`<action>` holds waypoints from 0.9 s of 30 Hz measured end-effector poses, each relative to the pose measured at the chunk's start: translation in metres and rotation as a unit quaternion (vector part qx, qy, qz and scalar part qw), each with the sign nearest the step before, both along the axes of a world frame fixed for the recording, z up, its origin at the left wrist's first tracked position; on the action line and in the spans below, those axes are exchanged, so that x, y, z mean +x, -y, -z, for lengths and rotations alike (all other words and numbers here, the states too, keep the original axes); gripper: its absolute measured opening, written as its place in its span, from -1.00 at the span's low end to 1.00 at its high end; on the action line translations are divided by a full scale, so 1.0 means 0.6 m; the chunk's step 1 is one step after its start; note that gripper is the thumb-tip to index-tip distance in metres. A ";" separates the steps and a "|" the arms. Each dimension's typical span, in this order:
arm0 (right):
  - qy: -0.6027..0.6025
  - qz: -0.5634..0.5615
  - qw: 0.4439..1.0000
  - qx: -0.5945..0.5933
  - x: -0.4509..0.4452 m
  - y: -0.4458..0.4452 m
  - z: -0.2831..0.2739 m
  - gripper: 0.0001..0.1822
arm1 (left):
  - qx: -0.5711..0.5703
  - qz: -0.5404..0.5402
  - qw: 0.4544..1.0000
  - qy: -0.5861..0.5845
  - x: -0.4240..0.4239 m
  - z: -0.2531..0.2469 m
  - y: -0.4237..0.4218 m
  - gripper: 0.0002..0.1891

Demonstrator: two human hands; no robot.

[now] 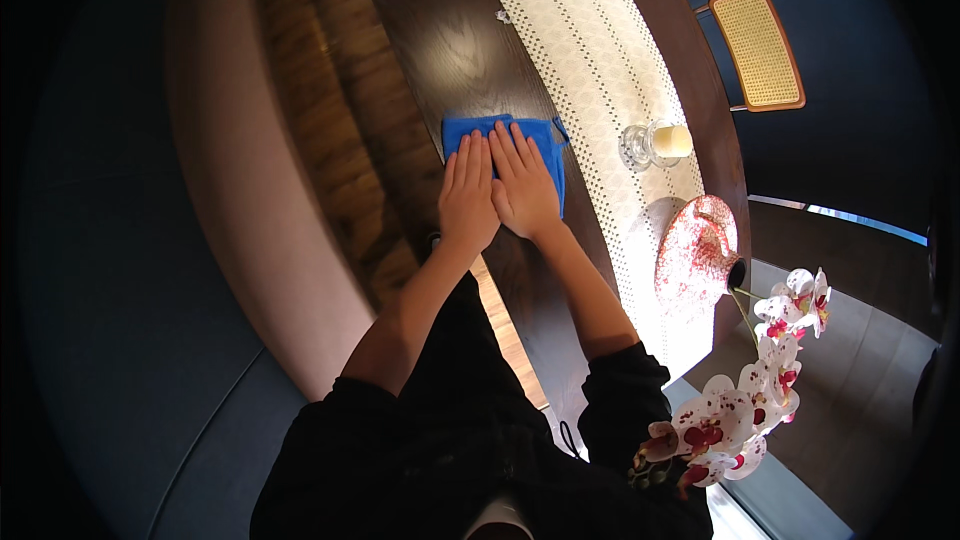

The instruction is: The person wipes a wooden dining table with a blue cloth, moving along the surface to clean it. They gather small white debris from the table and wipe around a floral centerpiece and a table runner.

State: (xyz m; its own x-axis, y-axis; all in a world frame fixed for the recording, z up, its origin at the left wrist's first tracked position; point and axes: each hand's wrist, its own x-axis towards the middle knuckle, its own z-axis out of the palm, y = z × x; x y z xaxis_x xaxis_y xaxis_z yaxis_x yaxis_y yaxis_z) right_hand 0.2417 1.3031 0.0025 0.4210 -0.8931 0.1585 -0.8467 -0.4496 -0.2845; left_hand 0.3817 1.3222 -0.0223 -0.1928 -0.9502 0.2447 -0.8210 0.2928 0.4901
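Note:
A folded blue cloth [551,132] lies flat on the dark wooden table [457,45]. My left hand [466,191] rests palm down on its left part, fingers straight and close together. Beside it, touching at the thumb, my right hand [525,184] presses flat on the right part of the same cloth. Neither hand curls around the cloth. A patterned cream table runner [592,52] runs along the table to the right of the cloth. Small white scraps [502,16] lie farther up, at the runner's left edge.
On the runner stand a glass holder [637,148] with a cream candle [672,142] and a red-and-white vase [694,259] with orchids [720,420] reaching toward my right arm. Cane-backed chairs [757,49] are beyond the table. A padded bench [247,187] stands at the left.

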 end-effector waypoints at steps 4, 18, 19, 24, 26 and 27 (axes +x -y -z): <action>0.000 0.019 1.000 0.020 0.017 -0.047 -0.005 -0.22 | 0.015 0.017 1.000 0.022 0.019 -0.002 -0.036 -0.27; 0.010 0.059 0.997 0.054 0.036 -0.080 -0.001 -0.23 | 0.019 0.052 0.998 0.028 0.037 0.003 -0.056 -0.29; 0.011 0.068 0.996 0.049 0.039 -0.072 -0.002 -0.23 | 0.015 0.057 0.998 0.030 0.040 -0.002 -0.048 -0.30; 0.018 0.104 0.994 0.031 0.052 -0.032 -0.015 -0.24 | 0.001 0.096 0.995 0.020 0.057 -0.026 0.012 -0.33; 0.022 0.123 0.992 0.029 0.059 -0.014 -0.024 -0.24 | -0.004 0.115 0.993 0.023 0.063 -0.036 0.041 -0.33; 0.024 0.135 0.990 0.031 0.061 -0.009 -0.029 -0.24 | -0.007 0.126 0.992 0.025 0.064 -0.041 0.053 -0.33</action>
